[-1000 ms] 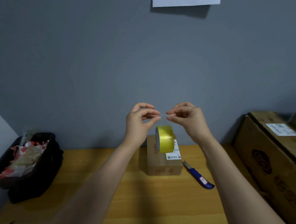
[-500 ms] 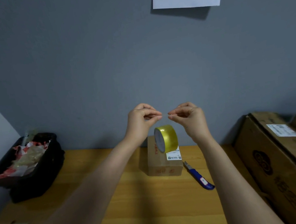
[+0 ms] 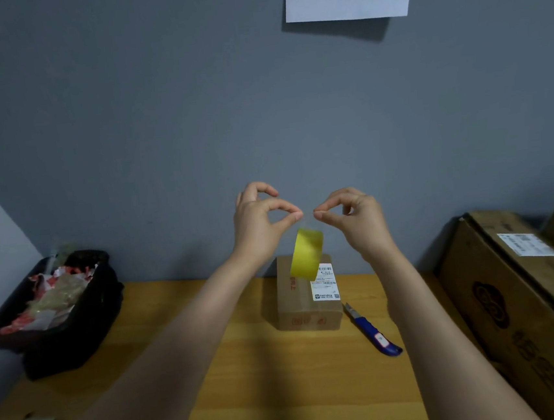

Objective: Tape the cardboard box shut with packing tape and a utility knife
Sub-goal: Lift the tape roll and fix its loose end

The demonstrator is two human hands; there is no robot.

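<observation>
A wooden table (image 3: 253,398) stands against a grey wall. On it sits a small cardboard box (image 3: 306,303), with a blue utility knife (image 3: 375,334) just to its right. Your left hand (image 3: 260,225) and right hand (image 3: 357,217) are raised above the box, each pinching the loose tape end between thumb and forefinger. The yellow tape roll (image 3: 307,254) hangs below them, in the air.

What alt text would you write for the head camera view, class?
Two raised hands, left hand and right hand, pinch a tape end; the yellow tape roll dangles below. Beneath sits a small cardboard box, a blue utility knife to its right.
</observation>
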